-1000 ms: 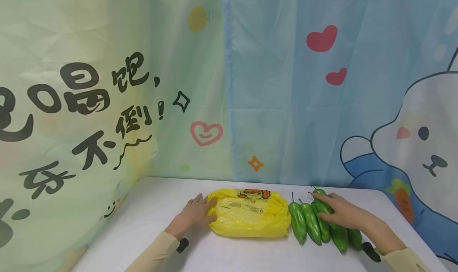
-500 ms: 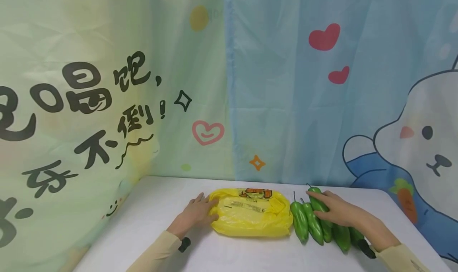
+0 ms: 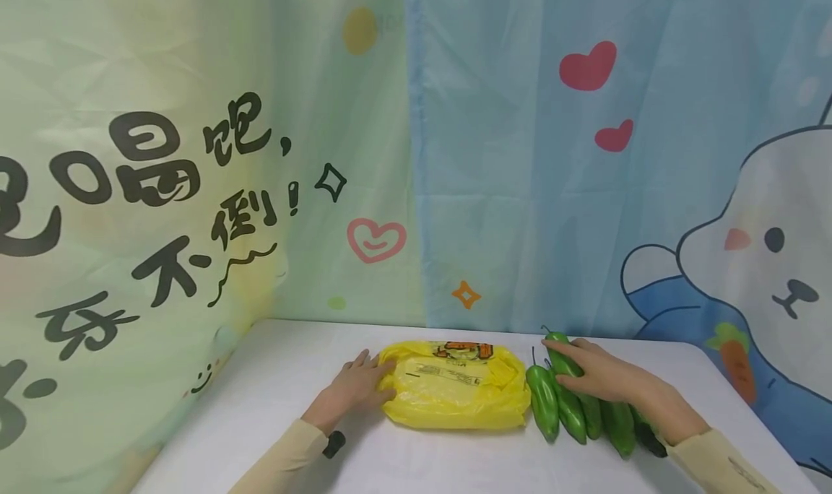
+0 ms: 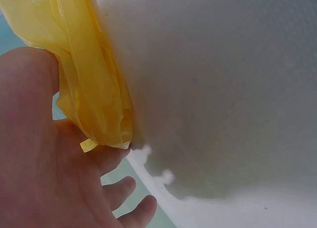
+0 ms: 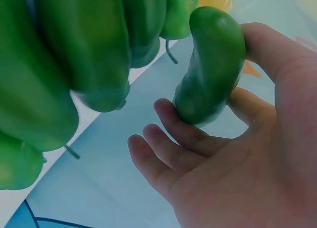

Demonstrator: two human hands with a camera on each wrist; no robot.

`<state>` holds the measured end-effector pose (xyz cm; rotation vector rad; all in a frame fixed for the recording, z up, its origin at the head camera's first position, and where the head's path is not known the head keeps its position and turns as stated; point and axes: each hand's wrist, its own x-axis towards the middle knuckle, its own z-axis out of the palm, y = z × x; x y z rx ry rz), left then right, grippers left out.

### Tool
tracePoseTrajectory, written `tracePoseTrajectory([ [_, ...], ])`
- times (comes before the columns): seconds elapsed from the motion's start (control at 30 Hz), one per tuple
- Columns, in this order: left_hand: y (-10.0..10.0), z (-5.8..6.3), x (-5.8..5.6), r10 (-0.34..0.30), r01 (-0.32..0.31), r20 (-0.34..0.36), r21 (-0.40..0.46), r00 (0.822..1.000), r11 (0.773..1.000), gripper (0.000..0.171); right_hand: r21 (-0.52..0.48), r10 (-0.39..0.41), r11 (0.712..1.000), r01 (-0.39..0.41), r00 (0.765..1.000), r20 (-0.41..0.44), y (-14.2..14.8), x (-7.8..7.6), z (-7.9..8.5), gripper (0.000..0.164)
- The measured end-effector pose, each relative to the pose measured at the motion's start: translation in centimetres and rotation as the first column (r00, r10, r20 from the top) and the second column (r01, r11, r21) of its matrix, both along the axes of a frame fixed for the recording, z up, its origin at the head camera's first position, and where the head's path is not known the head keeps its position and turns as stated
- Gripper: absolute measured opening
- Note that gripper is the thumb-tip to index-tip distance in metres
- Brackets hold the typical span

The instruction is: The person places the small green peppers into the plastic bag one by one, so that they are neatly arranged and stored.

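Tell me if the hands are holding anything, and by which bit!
The right hand holds a green pepper by its sides. The left hand touches the yellow bag at its left end; whether it grips cannot be told.

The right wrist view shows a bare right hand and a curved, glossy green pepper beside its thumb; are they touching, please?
Touching: the right wrist view shows the bare right hand pinching the curved green pepper between thumb and fingers.
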<state>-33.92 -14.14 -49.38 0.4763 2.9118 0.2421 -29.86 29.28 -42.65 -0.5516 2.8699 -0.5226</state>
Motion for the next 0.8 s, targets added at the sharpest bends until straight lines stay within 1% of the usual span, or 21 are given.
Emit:
tracePoseTrajectory([
  [0.2, -0.1, -0.1, -0.1, -0.002, 0.002, 0.005, 0.001, 1.0, 1.0, 0.063, 0.003, 0.011, 1.0, -0.011, 1.0, 0.016, -0.9, -0.2, 0.2, 0.066],
  [0.5, -0.1, 0.1, 0.1, -0.006, 0.006, 0.003, 0.004, 1.0, 1.0, 0.062, 0.019, 0.033, 0.999, -0.033, 0.999, 0.016, -1.8, -0.6, 0.4, 0.066],
  [0.7, 0.0, 0.2, 0.0, 0.005, -0.005, 0.004, 0.011, 1.0, 1.0, 0.063, 0.033, 0.051, 0.998, -0.051, 0.999, 0.004, -2.5, -0.8, 0.7, 0.067],
  [0.8, 0.1, 0.1, 0.0, 0.006, -0.006, 0.011, 0.011, 1.0, 1.0, 0.063, 0.032, 0.056, 0.998, -0.057, 0.998, 0.01, -2.8, -0.7, 0.6, 0.067],
])
